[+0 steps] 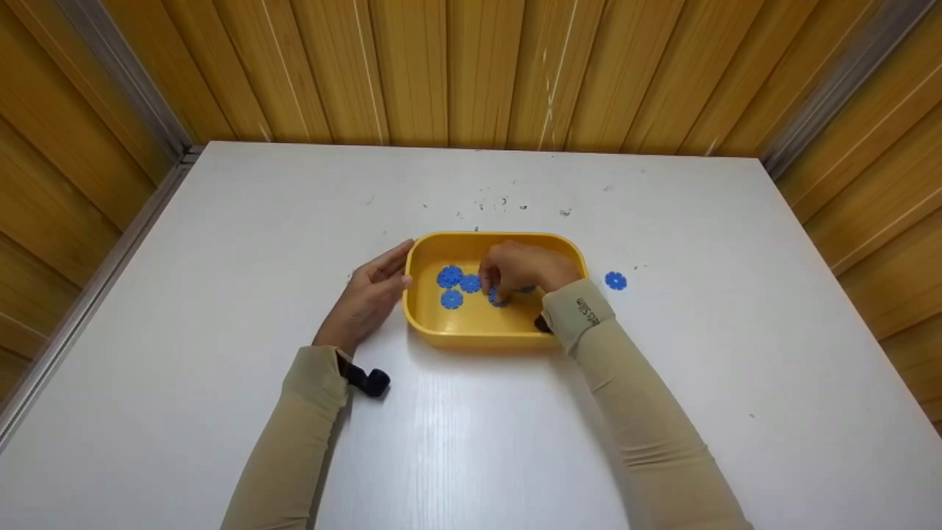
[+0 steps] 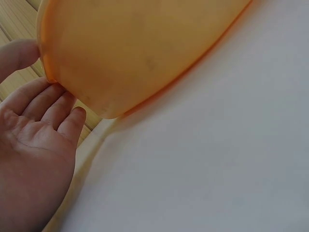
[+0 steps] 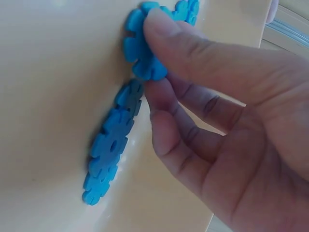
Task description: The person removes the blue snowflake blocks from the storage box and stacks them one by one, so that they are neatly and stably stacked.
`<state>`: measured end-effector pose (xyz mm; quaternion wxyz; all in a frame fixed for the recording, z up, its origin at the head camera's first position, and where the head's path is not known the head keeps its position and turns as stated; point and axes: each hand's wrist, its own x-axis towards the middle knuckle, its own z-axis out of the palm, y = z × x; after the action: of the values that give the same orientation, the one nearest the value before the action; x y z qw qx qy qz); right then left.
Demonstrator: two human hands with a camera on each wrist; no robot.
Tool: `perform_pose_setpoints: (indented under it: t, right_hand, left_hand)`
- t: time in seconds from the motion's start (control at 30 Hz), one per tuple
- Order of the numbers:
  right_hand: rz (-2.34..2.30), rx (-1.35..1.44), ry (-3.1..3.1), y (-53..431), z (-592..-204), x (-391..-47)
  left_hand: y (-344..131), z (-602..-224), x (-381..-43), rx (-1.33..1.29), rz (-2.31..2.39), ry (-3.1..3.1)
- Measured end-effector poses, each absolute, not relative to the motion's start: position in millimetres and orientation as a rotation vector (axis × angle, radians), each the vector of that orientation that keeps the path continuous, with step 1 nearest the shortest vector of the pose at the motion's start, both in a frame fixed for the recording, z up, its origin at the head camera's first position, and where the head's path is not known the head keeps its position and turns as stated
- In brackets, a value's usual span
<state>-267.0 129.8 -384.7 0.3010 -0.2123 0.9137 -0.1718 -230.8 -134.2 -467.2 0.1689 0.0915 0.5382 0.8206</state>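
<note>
A yellow plastic basin (image 1: 471, 341) stands in the middle of the table. My left hand (image 1: 364, 302) rests against its left side, fingers fairly straight along the outer wall and thumb at the rim. In the left wrist view the fingertips (image 2: 48, 89) touch the basin wall (image 2: 145, 53). My right hand (image 1: 522, 266) reaches inside and pinches a blue notched interlocking disc (image 3: 137, 46), thumb on its face, tilted up from the basin floor. Several other blue discs (image 1: 452, 299) lie in the basin, some overlapping. The right hand partly hides those near it.
One more blue disc (image 1: 616, 280) lies on the white table (image 1: 221, 294), right of the basin. Dark specks mark the tabletop behind the basin. Wood-patterned panels (image 1: 478, 73) enclose the back and sides. A black wrist camera (image 1: 377, 383) juts from the left cuff.
</note>
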Motion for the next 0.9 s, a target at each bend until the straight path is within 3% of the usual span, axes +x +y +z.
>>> perform_pose_setpoints:
  t: [0.9]
  right_hand:
    - [-0.454, -0.668, 2.487, 144, -364, -264]
  left_hand:
    - [-135, -465, -229, 0.265, 2.305, 1.562]
